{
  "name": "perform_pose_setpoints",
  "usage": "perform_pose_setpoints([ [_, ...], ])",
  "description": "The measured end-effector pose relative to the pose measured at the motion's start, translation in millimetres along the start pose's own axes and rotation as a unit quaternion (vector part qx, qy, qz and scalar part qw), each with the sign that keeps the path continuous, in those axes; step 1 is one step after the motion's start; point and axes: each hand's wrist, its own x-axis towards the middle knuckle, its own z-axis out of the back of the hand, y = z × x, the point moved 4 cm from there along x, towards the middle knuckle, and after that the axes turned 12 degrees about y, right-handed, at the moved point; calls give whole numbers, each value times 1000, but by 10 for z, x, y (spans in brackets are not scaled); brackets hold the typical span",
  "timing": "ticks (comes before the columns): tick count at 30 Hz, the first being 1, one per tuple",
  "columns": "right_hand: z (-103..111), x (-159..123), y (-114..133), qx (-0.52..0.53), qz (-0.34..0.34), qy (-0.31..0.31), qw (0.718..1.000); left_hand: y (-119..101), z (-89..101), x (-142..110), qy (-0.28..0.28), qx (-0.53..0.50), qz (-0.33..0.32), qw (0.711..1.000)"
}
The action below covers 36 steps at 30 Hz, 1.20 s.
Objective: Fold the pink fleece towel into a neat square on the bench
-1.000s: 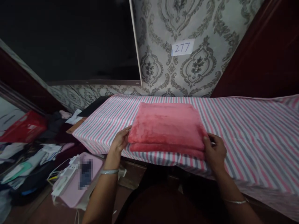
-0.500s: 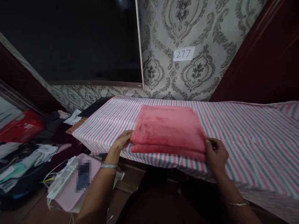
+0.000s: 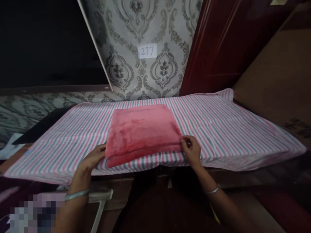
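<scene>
A folded coral-pink plush blanket [image 3: 143, 129] lies flat on a striped cloth [image 3: 206, 126] of pink, grey and white. Its folded layers show along the near edge. At the near left corner, my left hand [image 3: 93, 158] has its fingers closed on the blanket's side, the fingertips partly hidden by the plush. My right hand [image 3: 191, 150] pinches the near right corner between thumb and fingers. Both wrists wear bangles.
Beyond the cloth stands a patterned wall with a paper [image 3: 147, 50] marked 277. A large dark screen [image 3: 48, 45] is at the left. A cardboard box [image 3: 279, 77] borders the right end. A pale frame [image 3: 100, 200] stands below the near edge.
The view has swung to the right, bringing the box into sight. Both hands remain at the blanket's near corners; the near edge now looks slightly more slanted.
</scene>
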Motion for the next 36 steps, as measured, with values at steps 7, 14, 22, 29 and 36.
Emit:
perform_pose_setpoints([
  [7,-3,-1,-36,-40,4,10,999,-87,-29,13,37,18,12,999],
  [14,6,50,128,-116,76,43,989,28,9,6,-48,-24,-37,998],
  [22,154,169,-83,-34,-35,-57,997,115,-4,-154,-109,-158,-138,972],
  [29,64,141,-343,67,-97,35,992,170,4,-213,-95,-124,-98,983],
  [36,31,234,-58,9,-9,83,996,-78,-138,-270,-154,21,-109,982],
])
